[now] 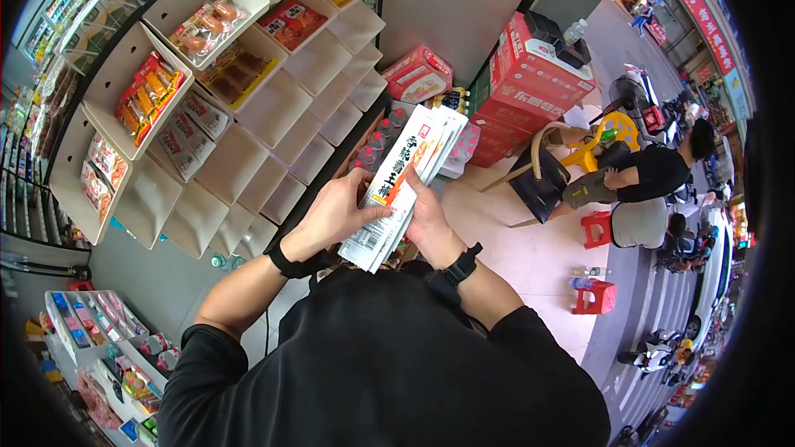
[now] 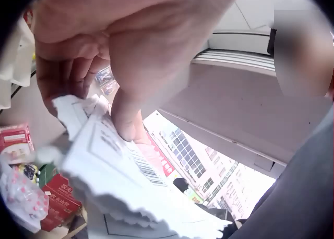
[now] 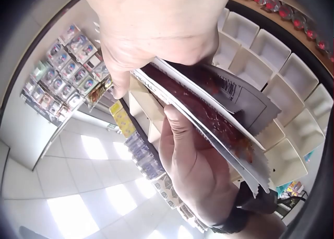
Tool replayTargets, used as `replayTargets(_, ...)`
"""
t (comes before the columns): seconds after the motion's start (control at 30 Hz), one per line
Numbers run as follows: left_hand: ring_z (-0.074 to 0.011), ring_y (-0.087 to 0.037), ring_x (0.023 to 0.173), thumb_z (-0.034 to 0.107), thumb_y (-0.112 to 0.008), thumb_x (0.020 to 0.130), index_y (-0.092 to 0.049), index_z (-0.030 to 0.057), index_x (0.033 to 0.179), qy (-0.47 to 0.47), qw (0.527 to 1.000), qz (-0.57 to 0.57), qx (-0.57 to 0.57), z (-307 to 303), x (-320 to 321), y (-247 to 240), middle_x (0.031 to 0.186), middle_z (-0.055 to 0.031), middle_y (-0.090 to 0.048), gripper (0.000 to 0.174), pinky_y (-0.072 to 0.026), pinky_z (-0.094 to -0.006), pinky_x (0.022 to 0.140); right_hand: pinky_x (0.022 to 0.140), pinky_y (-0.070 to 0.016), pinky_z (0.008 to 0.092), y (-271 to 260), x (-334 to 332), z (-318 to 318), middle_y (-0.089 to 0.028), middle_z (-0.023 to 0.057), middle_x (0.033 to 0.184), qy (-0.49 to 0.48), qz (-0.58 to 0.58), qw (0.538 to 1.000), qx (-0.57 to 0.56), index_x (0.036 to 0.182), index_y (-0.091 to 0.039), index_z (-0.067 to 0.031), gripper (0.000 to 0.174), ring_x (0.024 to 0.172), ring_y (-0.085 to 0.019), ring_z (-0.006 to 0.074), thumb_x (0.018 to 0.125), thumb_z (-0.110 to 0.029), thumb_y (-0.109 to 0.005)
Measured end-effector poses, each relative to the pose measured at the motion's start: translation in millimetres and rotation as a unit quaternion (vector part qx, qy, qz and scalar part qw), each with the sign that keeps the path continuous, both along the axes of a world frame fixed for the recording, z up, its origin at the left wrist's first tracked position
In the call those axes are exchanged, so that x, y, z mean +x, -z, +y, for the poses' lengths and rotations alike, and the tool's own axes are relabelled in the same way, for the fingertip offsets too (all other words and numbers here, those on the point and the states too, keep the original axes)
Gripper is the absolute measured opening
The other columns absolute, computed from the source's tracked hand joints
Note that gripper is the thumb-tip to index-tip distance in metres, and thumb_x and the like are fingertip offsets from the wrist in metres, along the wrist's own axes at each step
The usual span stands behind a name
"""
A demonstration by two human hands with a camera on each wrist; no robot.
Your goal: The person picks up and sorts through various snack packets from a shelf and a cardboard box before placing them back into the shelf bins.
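A small stack of long white snack packets with black lettering and an orange picture is held slantwise before the chest. My left hand pinches its lower left side, thumb lying across the front. From the other side my right hand grips the stack, thumb on the printed face. Zigzag ends and a barcode of the packets show in the left wrist view, below the left hand. The right wrist view shows the packets fanned slightly apart, dark reddish food visible through one, between both hands.
Tiered cream display bins stand at the left, some holding snack packs such as a red pack. Red cartons are stacked at the right, with red-capped bottles beside the bins. Beyond are a black chair, red stools and a seated person.
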State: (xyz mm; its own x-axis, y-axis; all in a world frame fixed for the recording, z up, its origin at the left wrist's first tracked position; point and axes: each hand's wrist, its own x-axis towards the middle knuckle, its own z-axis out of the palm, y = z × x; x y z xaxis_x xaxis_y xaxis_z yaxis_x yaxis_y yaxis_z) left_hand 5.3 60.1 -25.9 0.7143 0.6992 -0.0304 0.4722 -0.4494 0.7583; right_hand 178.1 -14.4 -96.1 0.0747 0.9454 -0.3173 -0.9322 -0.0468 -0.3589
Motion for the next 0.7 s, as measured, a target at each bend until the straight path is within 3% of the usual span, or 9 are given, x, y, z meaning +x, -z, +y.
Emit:
replayTargets(0.03, -0.0242, -0.073, 0.079, 0.035, -0.091, 0.078, -0.064, -0.0034, 0.117, -0.018, 0.996, -0.021, -0.089, -1, -1, 0, 0.087, -0.0169, -0.074, 0.061, -0.0567, -0.0386, 0.072, 0.1, -0.0572, 0.0474, 6, 2, 0, -0.064, 0.0158, 0.128, -0.002, 0.004, 1.0, 0.001, 0.143, -0.049, -0.0013, 0.053, 0.117, -0.066, 0.03, 0.1, -0.024, -0.07)
replayTargets(0.2, -0.0143, -0.069, 0.074, 0.019, -0.08, 0.091, -0.059, -0.0015, 0.114, -0.031, 0.992, -0.024, -0.123, -3, -7, 0, 0.083, -0.0127, -0.074, 0.037, -0.0527, -0.0327, 0.066, 0.1, -0.0574, 0.0458, 16, 4, -1, -0.065, 0.0168, 0.128, -0.021, -0.011, 1.0, 0.004, 0.14, -0.05, 0.0002, 0.05, 0.115, -0.067, 0.0297, 0.1, -0.022, -0.07)
replayTargets(0.3, -0.0106, -0.068, 0.075, 0.019, -0.077, 0.094, -0.057, 0.0003, 0.114, -0.046, 0.977, -0.059, -0.198, -1, -11, 3, 0.082, -0.0119, -0.074, 0.034, -0.0517, -0.0311, 0.064, 0.099, -0.0576, 0.0451, 14, 4, 1, -0.067, 0.0161, 0.125, -0.033, -0.014, 0.999, 0.005, 0.136, -0.054, 0.0008, 0.045, 0.112, -0.068, 0.0291, 0.098, -0.018, -0.072)
replayTargets(0.4, -0.0082, -0.064, 0.074, 0.021, -0.073, 0.099, -0.057, 0.0021, 0.112, -0.049, 0.98, -0.077, -0.179, -3, -9, 16, 0.082, -0.0057, -0.072, 0.028, -0.0497, -0.0278, 0.062, 0.1, -0.0561, 0.046, 23, 7, 1, -0.069, 0.0163, 0.121, -0.022, -0.001, 0.999, -0.04, 0.133, -0.058, 0.0011, 0.04, 0.11, -0.069, 0.0299, 0.096, -0.011, -0.071)
replayTargets(0.5, -0.006, -0.059, 0.073, 0.024, -0.069, 0.102, -0.057, 0.0038, 0.111, -0.084, 0.973, -0.093, -0.192, -6, -29, 4, 0.085, -0.0013, -0.067, 0.025, -0.0471, -0.0258, 0.059, 0.104, -0.0533, 0.0491, 36, 10, 5, -0.065, 0.0179, 0.129, -0.054, 0.03, 0.998, 0.029, 0.137, -0.054, 0.0004, 0.043, 0.119, -0.065, 0.033, 0.098, -0.012, -0.067)
replayTargets(0.57, -0.0048, -0.058, 0.072, 0.026, -0.068, 0.103, -0.057, 0.0049, 0.111, -0.122, 0.914, -0.192, -0.337, 0, -44, 14, 0.087, -0.0012, -0.066, 0.025, -0.0458, -0.0246, 0.058, 0.104, -0.053, 0.0474, 25, 7, 3, -0.065, 0.0187, 0.129, -0.033, -0.006, 0.999, -0.012, 0.139, -0.053, 0.0003, 0.046, 0.119, -0.065, 0.0327, 0.096, -0.009, -0.066)
replayTargets(0.63, -0.0041, -0.056, 0.067, 0.027, -0.068, 0.103, -0.058, 0.0056, 0.112, -0.199, 0.907, -0.174, -0.327, 6, -65, 7, 0.085, 0.0008, -0.065, 0.025, -0.0453, -0.023, 0.056, 0.09, -0.0599, 0.0413, 31, 11, 4, -0.069, 0.0148, 0.113, -0.04, -0.06, 0.997, -0.034, 0.131, -0.057, 0.0009, 0.037, 0.101, -0.07, 0.0273, 0.096, -0.008, -0.066)
replayTargets(0.67, -0.0067, -0.059, 0.075, 0.027, -0.071, 0.101, -0.059, 0.0026, 0.116, -0.226, 0.903, -0.173, -0.323, 19, -82, 20, 0.087, -0.0014, -0.066, 0.031, -0.0483, -0.025, 0.063, 0.081, -0.0608, 0.0406, 36, 11, 5, -0.069, 0.016, 0.103, -0.02, -0.076, 0.996, -0.044, 0.124, -0.058, 0.001, 0.033, 0.091, -0.071, 0.0279, 0.095, -0.011, -0.068)
replayTargets(0.7, -0.0082, -0.062, 0.073, 0.025, -0.072, 0.1, -0.059, 0.002, 0.116, -0.28, 0.888, -0.181, -0.318, 27, -99, 21, 0.088, -0.0033, -0.067, 0.031, -0.051, -0.0264, 0.061, 0.073, -0.0617, 0.0399, 34, 8, 6, -0.068, 0.0172, 0.093, 0.001, -0.094, 0.994, -0.054, 0.117, -0.06, 0.001, 0.03, 0.081, -0.071, 0.0284, 0.094, -0.015, -0.069)
